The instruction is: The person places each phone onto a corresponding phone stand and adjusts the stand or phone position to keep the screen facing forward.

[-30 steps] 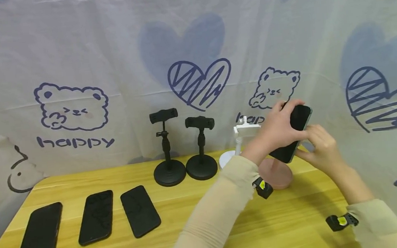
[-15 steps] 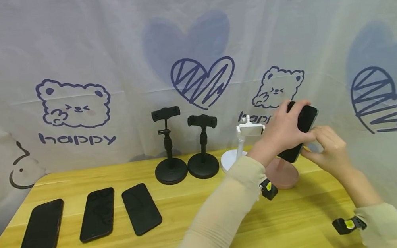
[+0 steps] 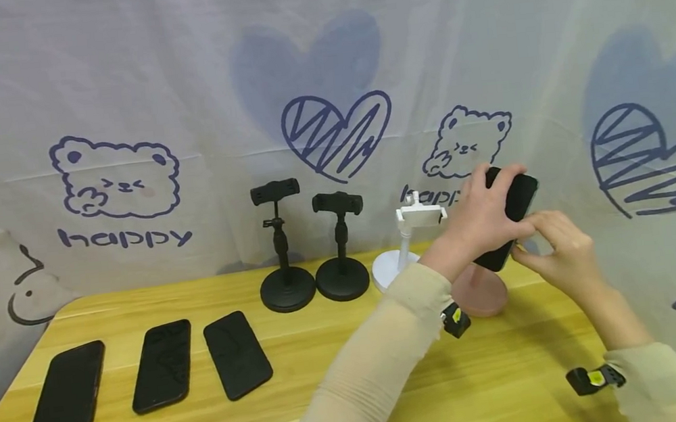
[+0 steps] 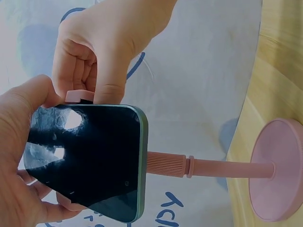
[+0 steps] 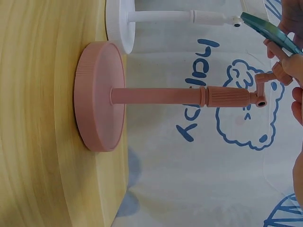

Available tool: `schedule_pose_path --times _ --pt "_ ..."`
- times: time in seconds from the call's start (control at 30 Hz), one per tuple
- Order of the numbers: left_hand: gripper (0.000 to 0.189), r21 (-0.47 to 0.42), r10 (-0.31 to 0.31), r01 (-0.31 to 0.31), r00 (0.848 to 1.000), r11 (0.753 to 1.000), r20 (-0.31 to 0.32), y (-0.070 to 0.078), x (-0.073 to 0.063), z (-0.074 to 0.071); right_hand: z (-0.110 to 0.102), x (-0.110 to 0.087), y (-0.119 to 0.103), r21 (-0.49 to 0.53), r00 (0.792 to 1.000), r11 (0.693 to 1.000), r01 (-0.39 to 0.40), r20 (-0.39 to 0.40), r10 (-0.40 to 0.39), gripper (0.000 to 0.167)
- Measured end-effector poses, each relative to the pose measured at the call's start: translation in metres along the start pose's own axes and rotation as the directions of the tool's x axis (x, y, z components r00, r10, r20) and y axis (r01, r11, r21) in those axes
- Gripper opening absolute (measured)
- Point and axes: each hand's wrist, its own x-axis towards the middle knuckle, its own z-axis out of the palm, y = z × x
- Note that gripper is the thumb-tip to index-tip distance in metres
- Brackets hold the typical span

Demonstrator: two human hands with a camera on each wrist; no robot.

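Note:
My left hand (image 3: 479, 218) holds a dark-screened smartphone (image 3: 517, 199) with a green edge, fingers over its top side and thumb along the front. The phone stands at the head of a pink phone stand (image 4: 227, 168), tilted in the head view. My right hand (image 3: 562, 250) is at the phone's right side; in the left wrist view its thumb and fingers pinch the stand's pink clamp end (image 4: 79, 96) at the phone's edge. In the right wrist view the pink jointed arm (image 5: 261, 90) meets the clamp behind the phone. Whether the clamp grips the phone is hidden.
A white phone stand (image 3: 405, 245) is just left of the pink one, partly behind my left arm. Further left are two black stands (image 3: 281, 243), (image 3: 341, 244). Three dark phones (image 3: 65, 395), (image 3: 162, 365), (image 3: 238, 354) lie on the wooden table (image 3: 303, 357). A patterned cloth (image 3: 207, 60) hangs behind.
Both hands, the phone and the pink stand's base have shifted slightly right. The phone stays in my left hand, and my right hand stays at its edge. The other stands and phones keep their places.

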Motion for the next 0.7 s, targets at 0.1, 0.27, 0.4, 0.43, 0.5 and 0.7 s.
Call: schedule_pose_path --times 0.1,0.27,0.4,0.43,0.5,0.7 --pt "0.083 0.003 0.013 -0.013 1.000 1.000 -0.005 -0.001 0.000 0.000 0.000 0.000 -0.001 0.000 1.000 1.000 -0.026 0.007 0.026 0.054" --pt "0.084 -0.017 0.019 -0.019 1.000 1.000 0.007 -0.002 0.001 0.001 -0.004 0.000 -0.004 -0.025 0.997 0.997 -0.067 0.040 0.068 0.059" --pt "0.084 -0.033 0.030 -0.030 0.999 0.999 0.025 -0.003 0.002 0.000 -0.006 0.001 -0.007 -0.023 0.993 0.994 -0.103 0.054 0.104 0.055" --pt "0.083 -0.039 0.033 -0.032 0.999 0.999 0.028 -0.003 0.002 0.000 -0.007 0.001 -0.008 -0.023 0.992 0.994 -0.108 0.055 0.110 0.048" --pt "0.082 -0.045 0.039 -0.038 0.999 0.998 0.026 -0.005 0.002 -0.001 -0.007 0.002 -0.009 -0.033 0.990 0.992 -0.119 0.070 0.121 0.031" --pt "0.077 -0.015 0.037 -0.037 0.999 0.999 0.010 -0.006 -0.001 0.000 -0.008 0.001 -0.012 -0.079 0.990 0.989 -0.124 0.063 0.130 0.037"
